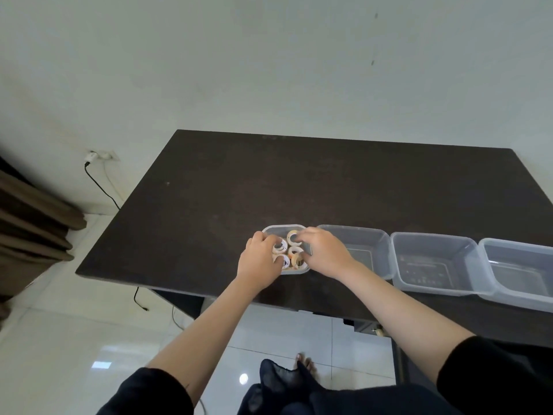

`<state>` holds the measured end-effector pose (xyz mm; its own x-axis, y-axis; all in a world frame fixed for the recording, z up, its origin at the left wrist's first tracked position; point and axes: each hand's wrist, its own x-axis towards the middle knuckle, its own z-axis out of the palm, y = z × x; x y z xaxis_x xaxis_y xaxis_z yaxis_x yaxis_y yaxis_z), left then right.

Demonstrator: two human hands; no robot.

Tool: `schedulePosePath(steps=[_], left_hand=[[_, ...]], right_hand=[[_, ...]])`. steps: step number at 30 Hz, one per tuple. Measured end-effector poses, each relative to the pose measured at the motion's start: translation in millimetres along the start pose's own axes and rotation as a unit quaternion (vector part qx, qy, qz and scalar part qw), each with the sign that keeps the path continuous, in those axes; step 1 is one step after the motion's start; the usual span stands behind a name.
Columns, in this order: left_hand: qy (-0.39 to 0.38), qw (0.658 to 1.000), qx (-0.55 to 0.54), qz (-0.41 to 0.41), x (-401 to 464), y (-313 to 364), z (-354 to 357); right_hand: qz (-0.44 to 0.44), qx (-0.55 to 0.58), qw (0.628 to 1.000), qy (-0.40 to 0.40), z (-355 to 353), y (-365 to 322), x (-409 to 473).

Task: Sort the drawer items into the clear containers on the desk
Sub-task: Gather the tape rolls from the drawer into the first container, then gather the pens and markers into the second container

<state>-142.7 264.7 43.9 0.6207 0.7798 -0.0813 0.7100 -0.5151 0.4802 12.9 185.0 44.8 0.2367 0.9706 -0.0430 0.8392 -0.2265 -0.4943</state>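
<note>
A small clear container (283,228) sits near the front edge of the dark desk (269,181). It holds several pale tape rolls (294,238), packed side by side. My left hand (258,260) rests over the container's left side, fingers curled onto a roll (280,245). My right hand (321,251) covers the right side, fingertips touching the rolls. Both hands hide parts of the container's rim. Whether either hand grips a roll or only presses on it is unclear.
Three larger clear containers stand in a row to the right: one (371,250) beside my right hand, a second (434,265), a third (520,271) at the frame edge. A wall socket with cable (95,163) is at left. Tiled floor lies below.
</note>
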Motion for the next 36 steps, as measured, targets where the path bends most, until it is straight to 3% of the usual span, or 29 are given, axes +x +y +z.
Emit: schedulePosePath(steps=[8, 18, 27, 36], left_hand=[[0.017, 0.998, -0.063, 0.009, -95, 22, 28], [-0.127, 0.988, -0.072, 0.039, -198, 86, 110], [-0.196, 0.975, -0.079, 0.062, -205, 169, 188], [-0.266, 0.96, -0.087, -0.002, -197, 245, 273]], right_hand=[[-0.001, 0.037, 0.999, 0.036, 12, -6, -99], [0.111, 0.051, 0.992, 0.004, 36, 42, -257], [0.2, 0.07, 0.977, -0.003, 23, 141, -341], [0.267, 0.085, 0.959, -0.041, 1, 263, -388]])
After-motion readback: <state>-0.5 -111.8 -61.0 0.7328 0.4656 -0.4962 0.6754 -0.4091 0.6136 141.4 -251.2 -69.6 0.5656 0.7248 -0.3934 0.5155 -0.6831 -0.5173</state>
